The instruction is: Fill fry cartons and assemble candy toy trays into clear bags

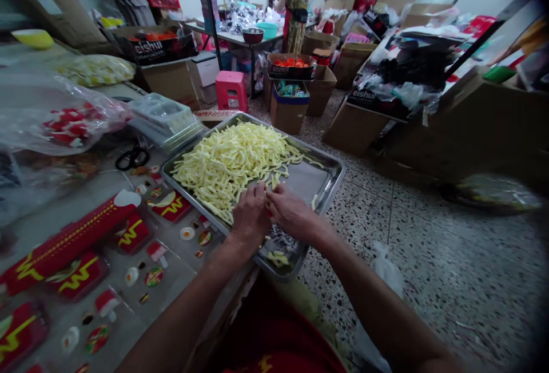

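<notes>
Both hands are together over the near part of a metal tray [330,181]. My left hand [252,213] has its fingers curled, and my right hand [295,213] meets it with the fingers pinched. A small red thing [270,211] shows between them, mostly hidden by the fingers. Just beyond the hands, a heap of pale yellow toy French fries [231,158] fills the far and left part of the tray. A few loose pieces [278,258] lie in its near corner, by some whitish bits.
Left of the tray, the table holds red cartons with yellow zigzags [128,234], a long stack of red cartons [72,241], small toy food pieces [187,233], black scissors [132,158] and clear plastic trays [165,118]. Beyond are a pink stool [232,90], boxes [290,104] and a standing person [295,1].
</notes>
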Demonstrator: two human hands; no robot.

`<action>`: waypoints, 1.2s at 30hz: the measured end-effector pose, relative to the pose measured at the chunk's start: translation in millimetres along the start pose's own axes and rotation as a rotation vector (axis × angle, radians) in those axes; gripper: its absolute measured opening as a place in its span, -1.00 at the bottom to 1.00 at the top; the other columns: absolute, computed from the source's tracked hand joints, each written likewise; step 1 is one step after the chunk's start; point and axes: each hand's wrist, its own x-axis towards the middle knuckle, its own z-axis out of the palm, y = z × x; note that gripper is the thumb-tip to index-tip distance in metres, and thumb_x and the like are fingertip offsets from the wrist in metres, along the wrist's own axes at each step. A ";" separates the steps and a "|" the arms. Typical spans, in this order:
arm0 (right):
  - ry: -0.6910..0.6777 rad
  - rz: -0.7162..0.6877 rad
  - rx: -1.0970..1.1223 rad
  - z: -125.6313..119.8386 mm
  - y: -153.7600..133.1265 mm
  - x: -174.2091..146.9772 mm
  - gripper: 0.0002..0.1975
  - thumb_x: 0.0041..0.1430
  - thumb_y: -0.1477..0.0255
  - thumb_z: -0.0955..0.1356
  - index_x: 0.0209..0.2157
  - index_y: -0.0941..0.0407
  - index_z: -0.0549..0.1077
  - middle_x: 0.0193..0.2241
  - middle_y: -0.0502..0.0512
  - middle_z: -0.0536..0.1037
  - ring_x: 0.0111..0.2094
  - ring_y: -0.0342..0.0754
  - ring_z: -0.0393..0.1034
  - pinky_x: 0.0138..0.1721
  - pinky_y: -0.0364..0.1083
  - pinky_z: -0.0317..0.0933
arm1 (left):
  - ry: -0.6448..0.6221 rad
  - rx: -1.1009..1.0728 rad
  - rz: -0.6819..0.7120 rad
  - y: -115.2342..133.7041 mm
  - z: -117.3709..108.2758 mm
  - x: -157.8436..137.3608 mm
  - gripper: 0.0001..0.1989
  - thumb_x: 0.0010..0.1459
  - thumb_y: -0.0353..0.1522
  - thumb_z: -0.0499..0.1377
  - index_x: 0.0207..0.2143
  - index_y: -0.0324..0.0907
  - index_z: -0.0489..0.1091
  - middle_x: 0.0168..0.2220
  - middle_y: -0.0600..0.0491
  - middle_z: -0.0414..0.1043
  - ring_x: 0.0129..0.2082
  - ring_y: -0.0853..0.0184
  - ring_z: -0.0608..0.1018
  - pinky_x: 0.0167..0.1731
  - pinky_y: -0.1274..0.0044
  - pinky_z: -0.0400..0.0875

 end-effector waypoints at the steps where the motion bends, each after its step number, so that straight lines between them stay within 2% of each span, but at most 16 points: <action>1: 0.016 0.019 -0.004 3.0 -1.4 -3.1 -0.81 0.31 0.50 0.26 -0.25 0.16 0.53 -0.24 0.18 0.51 -0.20 -0.05 0.37 -0.19 -0.16 0.16 | -0.005 -0.007 0.005 -0.9 -1.3 -4.3 -0.59 0.22 -0.44 0.09 0.13 -0.21 0.27 -0.01 -0.14 0.44 -0.01 0.11 0.49 0.01 0.33 0.39; 5: 0.086 0.223 0.067 22.2 -3.2 -6.2 -0.83 0.26 0.42 0.34 -0.35 0.10 0.59 -0.33 0.11 0.55 -0.32 -0.07 0.41 -0.27 -0.14 0.16 | -0.007 -0.107 0.038 -6.0 -2.8 -18.9 -0.46 0.10 -0.45 0.20 0.15 -0.15 0.24 -0.01 -0.09 0.43 0.01 0.11 0.48 0.06 0.32 0.38; 7: 0.108 0.256 0.154 29.5 -5.8 -3.4 -0.83 0.25 0.42 0.35 -0.35 0.07 0.60 -0.36 0.07 0.58 -0.33 -0.07 0.43 -0.28 -0.14 0.17 | 0.015 -0.173 0.061 -8.2 -0.4 -21.0 -0.45 0.08 -0.46 0.22 0.15 -0.13 0.24 0.00 -0.09 0.42 0.03 0.11 0.48 0.08 0.31 0.38; 9: 0.104 0.216 0.235 31.9 -9.4 -1.5 -0.83 0.23 0.49 0.33 -0.34 0.10 0.60 -0.31 0.09 0.59 -0.30 -0.07 0.43 -0.27 -0.14 0.19 | 0.027 -0.224 0.074 -10.1 2.5 -20.3 -0.52 0.14 -0.49 0.16 0.12 -0.13 0.26 -0.02 -0.09 0.44 0.00 0.14 0.49 0.06 0.33 0.40; 12: 0.005 0.054 0.337 22.7 -5.8 -2.6 -0.78 0.23 0.55 0.29 -0.40 0.16 0.57 -0.27 0.14 0.57 -0.28 -0.08 0.41 -0.24 -0.14 0.21 | 0.007 -0.254 0.089 -14.0 3.4 -17.2 -0.54 0.17 -0.50 0.13 0.13 -0.12 0.27 -0.03 -0.09 0.45 -0.02 0.16 0.50 0.04 0.33 0.41; 14: -0.113 -0.022 0.430 8.0 9.9 -1.9 -0.78 0.28 0.48 0.29 -0.36 0.15 0.58 -0.33 0.09 0.57 -0.33 -0.10 0.40 -0.28 -0.14 0.22 | -0.022 -0.254 0.085 -18.1 0.1 -14.2 -0.42 0.07 -0.43 0.28 0.16 -0.13 0.25 0.00 -0.09 0.44 0.02 0.12 0.49 0.08 0.30 0.39; 16: -0.155 -0.006 0.453 -8.7 35.6 5.9 -0.79 0.28 0.41 0.31 -0.23 0.12 0.60 -0.39 0.03 0.57 -0.41 -0.12 0.38 -0.34 -0.14 0.21 | -0.051 -0.265 0.080 -23.0 -5.1 -10.2 -0.23 -0.08 -0.36 0.42 0.18 -0.14 0.24 0.05 -0.10 0.43 0.07 0.07 0.47 0.13 0.26 0.36; 18: -0.057 0.010 0.267 -21.3 64.5 22.7 -0.74 0.22 0.47 0.34 -0.09 0.08 0.60 -0.32 0.05 0.58 -0.38 -0.12 0.38 -0.32 -0.13 0.21 | -0.075 -0.295 0.077 -27.6 -10.0 -5.8 -0.14 -0.16 -0.31 0.48 0.20 -0.15 0.24 0.09 -0.11 0.42 0.11 0.05 0.45 0.17 0.25 0.32; 20: -0.024 -0.112 -0.015 -26.5 88.0 44.3 -0.54 0.11 0.60 0.35 0.05 0.03 0.54 -0.14 0.12 0.56 -0.25 -0.08 0.40 -0.23 -0.11 0.20 | -0.090 -0.330 0.085 -30.9 -12.9 -2.7 -0.12 -0.17 -0.28 0.50 0.20 -0.16 0.23 0.11 -0.11 0.41 0.13 0.06 0.44 0.18 0.26 0.31; 22: -0.110 -0.257 -0.230 -26.1 101.1 63.5 -0.45 0.07 0.64 0.34 0.10 0.01 0.51 -0.07 0.16 0.52 -0.15 -0.03 0.39 -0.17 -0.09 0.19 | -0.097 -0.351 0.086 -32.7 -13.9 -1.9 -0.11 -0.17 -0.26 0.51 0.21 -0.17 0.23 0.12 -0.12 0.41 0.14 0.07 0.44 0.19 0.28 0.30; 24: -0.219 -0.306 -0.347 -23.8 104.7 74.8 -0.59 0.12 0.61 0.32 -0.03 0.04 0.58 -0.16 0.18 0.55 -0.18 -0.01 0.40 -0.19 -0.09 0.17 | -0.095 -0.348 0.067 -33.1 -14.1 -3.0 -0.10 -0.17 -0.26 0.51 0.21 -0.17 0.23 0.13 -0.13 0.40 0.14 0.08 0.44 0.20 0.29 0.29; 26: -0.280 -0.283 -0.397 -21.6 103.1 76.4 -0.74 0.20 0.54 0.30 -0.22 0.08 0.62 -0.26 0.19 0.57 -0.25 -0.02 0.41 -0.23 -0.09 0.14 | -0.097 -0.319 0.017 -32.4 -14.3 -4.4 -0.10 -0.18 -0.27 0.51 0.21 -0.17 0.24 0.13 -0.13 0.41 0.14 0.07 0.45 0.18 0.30 0.30; 28: -0.305 -0.247 -0.405 -19.0 100.5 70.5 -0.79 0.21 0.48 0.31 -0.32 0.11 0.62 -0.31 0.19 0.59 -0.30 -0.03 0.42 -0.29 -0.09 0.12 | -0.103 -0.273 -0.035 -30.8 -14.1 -4.3 -0.09 -0.20 -0.27 0.52 0.21 -0.17 0.25 0.11 -0.12 0.42 0.12 0.07 0.46 0.16 0.31 0.32; 31: -0.227 -0.107 -0.378 -11.1 97.6 57.1 -0.84 0.10 0.42 0.37 -0.36 0.15 0.62 -0.35 0.19 0.62 -0.35 -0.03 0.44 -0.35 -0.10 0.10 | -0.123 -0.178 -0.051 -27.2 -11.3 -0.7 -0.04 -0.24 -0.25 0.53 0.22 -0.18 0.25 0.09 -0.11 0.43 0.08 0.07 0.49 0.11 0.33 0.36; 34: -0.108 0.156 -0.118 0.6 89.8 47.6 -0.82 0.06 0.37 0.39 -0.36 0.15 0.62 -0.45 0.10 0.60 -0.41 -0.07 0.42 -0.41 -0.14 0.09 | -0.140 -0.095 -0.034 -22.9 -4.9 3.4 -0.03 -0.24 -0.25 0.53 0.23 -0.21 0.24 0.07 -0.13 0.43 0.06 0.06 0.49 0.07 0.33 0.37; 36: -0.083 0.263 0.112 8.0 76.8 43.3 -0.79 0.09 0.33 0.38 -0.36 0.16 0.61 -0.52 0.02 0.57 -0.47 -0.12 0.38 -0.47 -0.17 0.07 | -0.143 -0.089 -0.037 -20.1 0.3 4.0 -0.06 -0.23 -0.25 0.52 0.21 -0.20 0.26 0.05 -0.13 0.44 0.05 0.07 0.50 0.07 0.34 0.37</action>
